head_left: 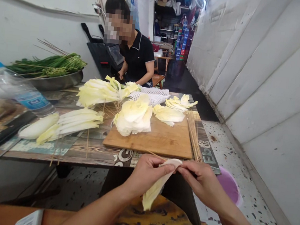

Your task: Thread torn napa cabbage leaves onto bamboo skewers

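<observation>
Above my lap, just in front of the table edge, a pale yellow-white cabbage leaf [155, 193] hangs tip down. My left hand [148, 172] is closed on its upper part, thumb across the leaf. The fingers of my right hand [199, 177] pinch the leaf's thick white end. A thin bamboo skewer [155, 155] shows behind my left hand; whether it passes into the leaf is hidden. Beyond my hands lies a wooden cutting board [168, 139] bearing a pile of cabbage leaves [135, 116]. Loose bamboo skewers [194, 136] lie along the board's right edge.
Skewered cabbage leaves [78, 121] lie left of the board, near a black-handled knife [4, 134] and a plastic bottle [34, 98]. Behind stands a metal bowl [62, 81] of greens. Another person [139, 55] sits across the table. A purple basin [229, 185] is on the floor.
</observation>
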A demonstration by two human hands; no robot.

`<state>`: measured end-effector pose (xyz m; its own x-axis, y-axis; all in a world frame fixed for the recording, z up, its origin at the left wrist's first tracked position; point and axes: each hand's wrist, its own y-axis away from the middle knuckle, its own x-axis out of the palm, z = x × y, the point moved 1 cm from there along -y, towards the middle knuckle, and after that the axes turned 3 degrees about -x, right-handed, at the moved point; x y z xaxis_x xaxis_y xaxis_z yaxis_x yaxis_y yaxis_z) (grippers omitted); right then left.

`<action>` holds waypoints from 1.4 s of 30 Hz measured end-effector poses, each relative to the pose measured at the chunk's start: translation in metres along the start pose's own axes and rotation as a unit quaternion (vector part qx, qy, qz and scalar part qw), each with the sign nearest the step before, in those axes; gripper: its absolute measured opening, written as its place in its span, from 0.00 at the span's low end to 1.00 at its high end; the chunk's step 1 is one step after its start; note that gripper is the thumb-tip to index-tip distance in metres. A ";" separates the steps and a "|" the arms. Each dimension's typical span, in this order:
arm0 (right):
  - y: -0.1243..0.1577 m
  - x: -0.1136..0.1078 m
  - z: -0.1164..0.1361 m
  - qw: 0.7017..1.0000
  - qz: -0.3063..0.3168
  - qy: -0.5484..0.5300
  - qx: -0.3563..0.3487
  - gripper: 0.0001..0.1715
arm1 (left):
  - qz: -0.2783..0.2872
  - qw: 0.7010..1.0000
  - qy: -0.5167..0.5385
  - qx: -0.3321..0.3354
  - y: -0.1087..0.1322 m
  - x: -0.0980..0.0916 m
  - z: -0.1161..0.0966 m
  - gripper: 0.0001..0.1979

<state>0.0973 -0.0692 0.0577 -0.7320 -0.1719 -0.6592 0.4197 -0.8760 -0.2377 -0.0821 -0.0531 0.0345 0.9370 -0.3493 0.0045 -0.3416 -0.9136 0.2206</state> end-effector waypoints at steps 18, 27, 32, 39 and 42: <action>0.051 -0.012 -0.048 0.974 -0.176 -0.035 0.139 0.15 | -0.087 0.757 -0.602 0.238 -0.192 -0.006 -0.039 0.08; 0.051 -0.015 -0.046 0.973 -0.202 0.008 0.110 0.15 | -0.095 0.765 -0.579 0.268 -0.167 -0.012 -0.044 0.12; 0.048 -0.019 -0.041 0.969 -0.219 0.086 0.079 0.14 | -0.154 0.901 -0.314 0.258 -0.115 -0.025 -0.044 0.12; 0.033 -0.015 -0.033 0.976 -0.158 0.145 0.025 0.13 | -0.014 0.977 0.207 -0.056 -0.067 -0.029 -0.010 0.15; 0.030 -0.012 -0.031 0.980 -0.129 0.151 0.018 0.13 | -0.017 0.968 0.239 -0.078 -0.060 -0.033 -0.003 0.16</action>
<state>0.1353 -0.0799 0.0363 -0.6171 0.1939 -0.7626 0.2185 -0.8888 -0.4028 -0.0922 0.0135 0.0239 0.8867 -0.1497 0.4374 -0.3300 -0.8676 0.3720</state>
